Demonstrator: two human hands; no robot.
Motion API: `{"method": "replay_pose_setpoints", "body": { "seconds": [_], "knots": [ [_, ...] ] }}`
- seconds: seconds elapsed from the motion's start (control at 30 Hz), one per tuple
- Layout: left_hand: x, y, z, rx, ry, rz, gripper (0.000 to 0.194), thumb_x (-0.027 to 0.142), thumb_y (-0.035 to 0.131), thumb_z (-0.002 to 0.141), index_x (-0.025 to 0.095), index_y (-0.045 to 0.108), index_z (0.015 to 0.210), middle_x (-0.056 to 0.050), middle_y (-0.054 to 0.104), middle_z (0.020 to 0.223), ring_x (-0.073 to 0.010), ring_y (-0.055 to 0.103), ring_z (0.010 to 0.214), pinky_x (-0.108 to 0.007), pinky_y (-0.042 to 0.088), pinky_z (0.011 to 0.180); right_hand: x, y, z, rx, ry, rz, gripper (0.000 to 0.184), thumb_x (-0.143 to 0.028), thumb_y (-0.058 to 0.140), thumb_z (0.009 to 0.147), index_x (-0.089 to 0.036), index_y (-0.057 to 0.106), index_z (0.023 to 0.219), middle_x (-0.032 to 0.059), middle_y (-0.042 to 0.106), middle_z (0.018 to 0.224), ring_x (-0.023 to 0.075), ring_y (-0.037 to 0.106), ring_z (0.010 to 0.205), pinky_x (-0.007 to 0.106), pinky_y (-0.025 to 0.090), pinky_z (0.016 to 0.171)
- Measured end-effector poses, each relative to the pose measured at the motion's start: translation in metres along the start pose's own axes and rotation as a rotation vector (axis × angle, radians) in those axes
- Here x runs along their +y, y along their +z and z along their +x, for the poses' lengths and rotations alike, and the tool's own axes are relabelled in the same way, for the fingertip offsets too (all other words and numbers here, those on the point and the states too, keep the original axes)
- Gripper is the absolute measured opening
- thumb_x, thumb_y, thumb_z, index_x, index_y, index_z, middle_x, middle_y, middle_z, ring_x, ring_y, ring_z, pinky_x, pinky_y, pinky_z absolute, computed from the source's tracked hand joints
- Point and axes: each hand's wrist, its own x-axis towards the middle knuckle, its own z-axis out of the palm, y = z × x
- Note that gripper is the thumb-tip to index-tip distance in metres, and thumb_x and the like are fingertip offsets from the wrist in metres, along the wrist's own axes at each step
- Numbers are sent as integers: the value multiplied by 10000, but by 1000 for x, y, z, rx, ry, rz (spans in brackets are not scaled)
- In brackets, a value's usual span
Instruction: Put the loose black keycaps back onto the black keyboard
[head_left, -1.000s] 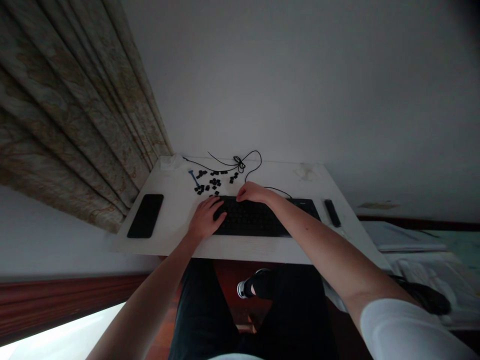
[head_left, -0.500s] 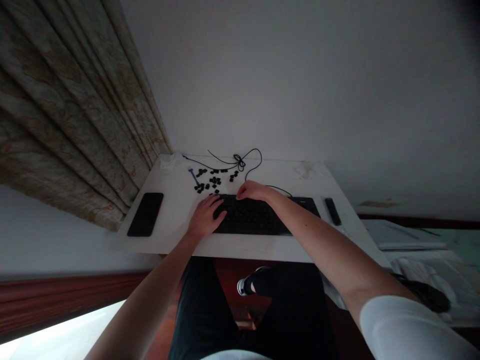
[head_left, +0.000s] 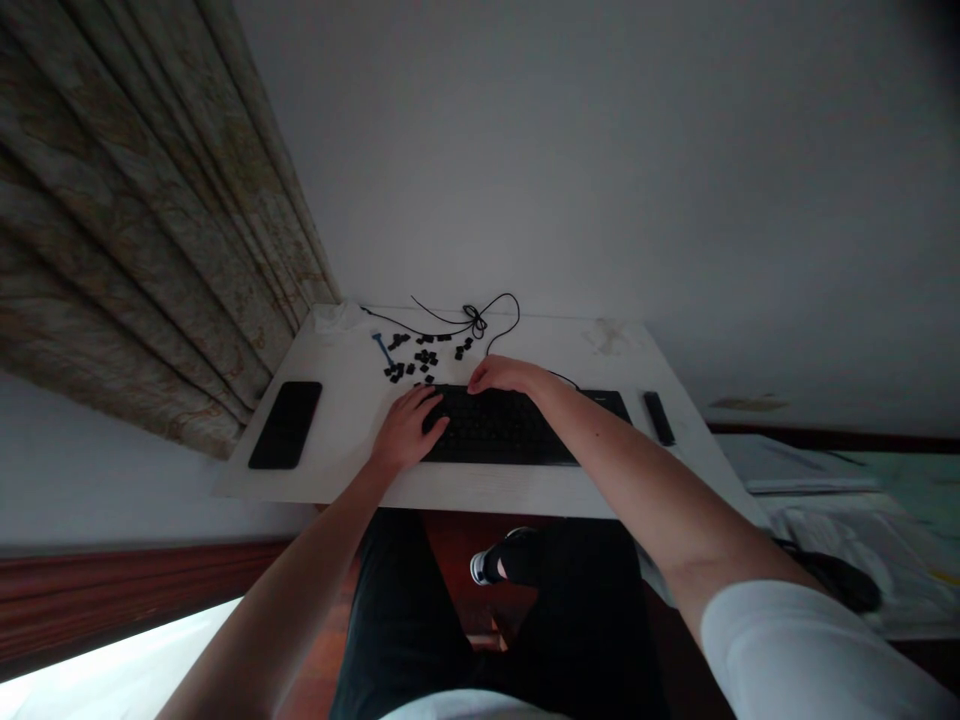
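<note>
A person seated at a white desk [head_left: 337, 470] works with both bare hands on a black keyboard [head_left: 499, 425], the landmark of this scene, which lies near the desk's edge closest to the person's lap. The left hand [head_left: 405, 430] sits over the keyboard's left end, its fingers curved and close together, with their tips at the keys. The right hand [head_left: 504, 375] reaches across to the keyboard's far edge, its fingers together and bent downward. Neither hand shows a clear grip on anything, and from this view it cannot be told whether the fingers are clamped on a key. Beyond the keyboard's left half lies a loose scatter of small black keycaps [head_left: 420, 365], apparently kept off the board and within easy reach of both hands. A small blue tool [head_left: 382, 348] rests just beside them. A black cable [head_left: 472, 320] loops and knots beyond the keyboard, seemingly left slack because it runs to the board's far edge. Left of the keyboard, a black phone [head_left: 285, 425] lies flat, perhaps set aside clear of the hands, while a slim black remote [head_left: 658, 418] lies to its right. A patterned curtain [head_left: 135, 230] hangs well left of the keyboard, and papers [head_left: 840, 530] lie off to its right.
</note>
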Motion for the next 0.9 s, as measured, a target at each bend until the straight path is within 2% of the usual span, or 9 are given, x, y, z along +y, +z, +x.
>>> {"method": "replay_pose_setpoints", "body": {
  "seconds": [0.37, 0.57, 0.73, 0.9],
  "knots": [
    [-1, 1, 0, 3, -6, -1, 401, 415, 514, 969, 231, 606, 1313, -78, 576, 1420, -262, 450, 1392, -486, 387, 1166, 9, 2, -1, 13, -44, 52, 219, -320, 786, 689, -169, 805, 846, 37, 763, 797, 178, 656, 767, 272, 464, 736],
    [-1, 1, 0, 5, -3, -9, 393, 406, 516, 968, 222, 612, 1303, -82, 581, 1415, -258, 453, 1389, -479, 383, 1169, 9, -3, -2, -35, -38, 69, 241, -333, 783, 698, -169, 805, 874, 58, 778, 873, 195, 683, 829, 285, 481, 799],
    [-1, 0, 0, 2, -9, -10, 393, 408, 516, 968, 235, 608, 1309, -76, 584, 1412, -259, 459, 1384, -486, 387, 1163, 6, -6, 0, -52, 31, 60, 303, -400, 809, 675, -184, 808, 887, 60, 782, 921, 220, 694, 896, 307, 489, 857],
    [-1, 0, 0, 11, -8, -13, 383, 407, 525, 964, 235, 619, 1293, -76, 590, 1404, -258, 467, 1376, -486, 388, 1163, 4, -5, 4, -70, 118, 116, 306, -386, 812, 662, -178, 807, 888, 68, 777, 890, 220, 692, 827, 318, 506, 789]
  ]
}}
